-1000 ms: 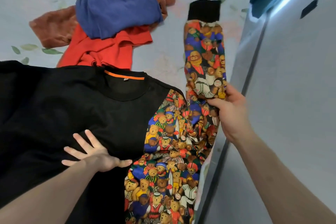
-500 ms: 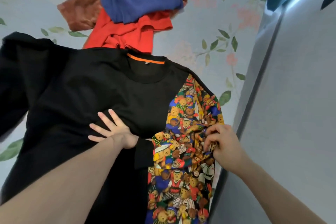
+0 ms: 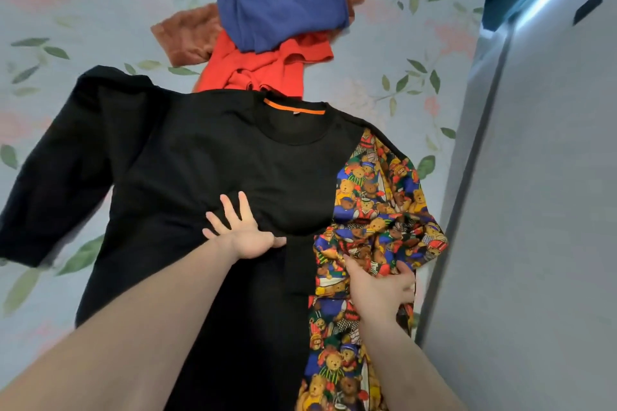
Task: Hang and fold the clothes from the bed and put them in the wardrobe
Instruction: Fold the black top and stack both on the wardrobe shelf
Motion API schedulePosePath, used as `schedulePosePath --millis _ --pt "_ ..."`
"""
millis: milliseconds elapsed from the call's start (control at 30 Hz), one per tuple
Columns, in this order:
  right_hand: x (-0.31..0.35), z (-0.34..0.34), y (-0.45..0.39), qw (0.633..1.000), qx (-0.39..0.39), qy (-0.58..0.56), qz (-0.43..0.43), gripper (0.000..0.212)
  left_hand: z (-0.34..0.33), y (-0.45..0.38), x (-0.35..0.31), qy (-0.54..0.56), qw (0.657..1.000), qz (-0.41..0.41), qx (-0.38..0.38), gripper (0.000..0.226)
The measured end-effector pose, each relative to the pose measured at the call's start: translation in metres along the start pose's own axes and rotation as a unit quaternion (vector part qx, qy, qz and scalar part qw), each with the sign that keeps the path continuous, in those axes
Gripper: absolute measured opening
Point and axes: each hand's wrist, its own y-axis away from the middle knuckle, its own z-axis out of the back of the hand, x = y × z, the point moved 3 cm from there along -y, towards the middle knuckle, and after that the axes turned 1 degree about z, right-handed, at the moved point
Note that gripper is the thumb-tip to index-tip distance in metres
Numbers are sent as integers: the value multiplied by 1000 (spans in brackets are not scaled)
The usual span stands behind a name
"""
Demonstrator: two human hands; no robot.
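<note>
At lower centre, the left hand (image 3: 245, 237) is pressing flat, fingers spread, on the black sweatshirt (image 3: 187, 183) covering mid-frame. The right hand (image 3: 379, 290) is lying on its folded teddy-print sleeve (image 3: 384, 227), fingers relaxed, by the bed edge (image 3: 467, 130). Top centre, the blue garment (image 3: 280, 7) is topping the red garment (image 3: 260, 67).

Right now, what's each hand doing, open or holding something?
Left hand: open, fingers spread flat on the black shirt.
Right hand: open, pressing down the folded teddy-bear sleeve.
</note>
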Motion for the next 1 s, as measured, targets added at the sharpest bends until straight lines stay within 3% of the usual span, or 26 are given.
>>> schedulePosePath --millis 100,267,367,467,533,633,700,800,867,1000 --pt "-6 6 -2 999 11 47 17 89 5 8 29 18 997 -72 11 112" --pt "1 39 13 991 31 92 95 31 15 24 69 9 991 -131 2 100" --pt "-1 62 25 970 68 189 135 35 3 30 83 -80 987 -134 -25 97" --pt "-16 76 23 925 106 338 136 44 -10 35 89 -119 983 -133 -51 95" --pt "-20 80 19 897 84 403 161 53 -13 35 89 -129 982 -129 -50 94" --pt "-23 74 18 871 38 413 262 82 -15 33 86 -149 981 -121 -40 94" --pt "-32 57 23 840 77 447 299 85 -17 31 85 -160 979 -118 -40 93" --pt "-66 30 29 794 177 514 271 78 -20 29 86 -165 978 -118 -41 93" --pt "-72 20 29 772 184 550 260 79 -20 30 85 -163 979 -119 -37 93" --pt "-42 6 41 795 189 507 273 72 -17 34 81 -155 980 -122 -16 94"
